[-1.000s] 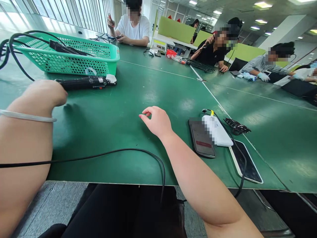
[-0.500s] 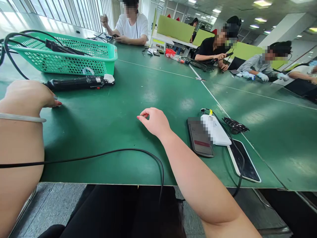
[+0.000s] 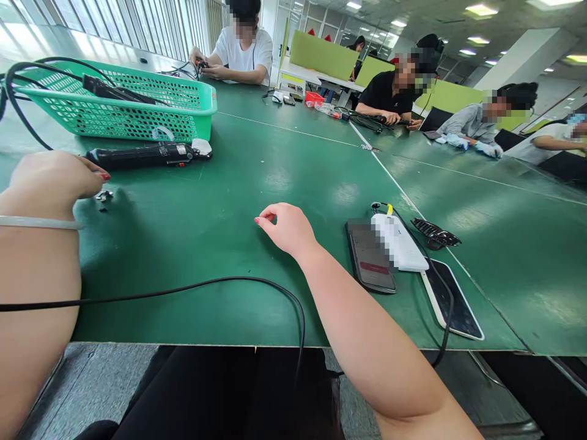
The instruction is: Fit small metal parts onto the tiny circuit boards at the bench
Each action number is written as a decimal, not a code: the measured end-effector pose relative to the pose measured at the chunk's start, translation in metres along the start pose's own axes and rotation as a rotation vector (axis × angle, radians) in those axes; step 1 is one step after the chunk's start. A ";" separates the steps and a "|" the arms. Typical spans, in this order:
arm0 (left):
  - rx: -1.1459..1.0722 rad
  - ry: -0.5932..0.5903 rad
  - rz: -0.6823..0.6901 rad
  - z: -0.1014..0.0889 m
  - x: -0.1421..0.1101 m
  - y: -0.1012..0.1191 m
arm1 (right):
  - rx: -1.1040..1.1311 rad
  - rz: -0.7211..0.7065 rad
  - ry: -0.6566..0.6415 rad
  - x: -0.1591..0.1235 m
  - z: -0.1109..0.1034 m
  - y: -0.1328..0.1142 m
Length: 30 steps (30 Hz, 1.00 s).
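My left hand point(image 3: 59, 175), a pale bangle at its wrist, is above the green table at the left. Its fingers are bent and pressed together, and whatever they may hold is hidden. Small shiny metal pieces point(image 3: 104, 195) lie just below its fingertips, with a tiny dark piece point(image 3: 102, 209) beside them. Behind the fingers lies a black electric screwdriver point(image 3: 142, 155) with a white piece at its tip end. Near the middle, my right hand point(image 3: 288, 227) is low over the table, thumb and forefinger meeting in a pinch; anything between them is too small to make out.
A green basket point(image 3: 137, 110) with black cabled tools stands at the back left. Right of my forearm lie a dark phone point(image 3: 367, 269), a white device point(image 3: 408, 247), a white-edged phone point(image 3: 452, 299) and a black clip point(image 3: 435, 233). A black cable point(image 3: 183, 286) crosses the front. Several people sit beyond.
My left hand has risen slightly and moved back, uncovering the small metal pieces on the table. The right hand holds its pose. Across the table, the co-workers have shifted their hands.
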<state>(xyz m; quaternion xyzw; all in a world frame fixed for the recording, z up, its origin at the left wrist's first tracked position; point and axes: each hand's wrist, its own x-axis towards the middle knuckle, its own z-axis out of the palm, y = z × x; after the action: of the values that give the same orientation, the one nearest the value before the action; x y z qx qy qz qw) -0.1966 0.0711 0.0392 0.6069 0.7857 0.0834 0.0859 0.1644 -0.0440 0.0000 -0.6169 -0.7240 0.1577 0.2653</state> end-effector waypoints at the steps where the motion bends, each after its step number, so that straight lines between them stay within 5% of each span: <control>1: 0.060 -0.010 -0.102 0.001 -0.009 0.010 | -0.004 -0.002 0.002 0.000 0.000 0.000; 6: -0.133 0.093 -0.147 0.025 -0.028 0.042 | -0.008 -0.002 -0.012 -0.001 0.000 -0.002; 11: -0.440 0.106 0.091 0.055 -0.043 0.076 | 0.008 0.012 -0.019 -0.001 -0.001 -0.002; 14: -0.706 -0.019 0.312 0.069 -0.070 0.114 | 0.016 0.022 -0.016 0.000 -0.001 -0.001; 18: -1.125 -0.362 0.506 0.082 -0.098 0.148 | 0.005 0.004 0.009 0.002 0.001 0.003; 26: -1.530 -0.436 0.376 0.087 -0.098 0.145 | 0.028 0.060 0.027 0.006 0.006 0.006; 30: -1.601 -0.760 0.390 0.085 -0.113 0.152 | -0.039 0.022 0.020 0.008 0.010 0.007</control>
<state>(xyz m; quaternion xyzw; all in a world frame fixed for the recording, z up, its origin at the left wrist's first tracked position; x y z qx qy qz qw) -0.0056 0.0019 -0.0036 0.4748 0.2947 0.4116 0.7200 0.1631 -0.0335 -0.0105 -0.6316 -0.7172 0.1404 0.2588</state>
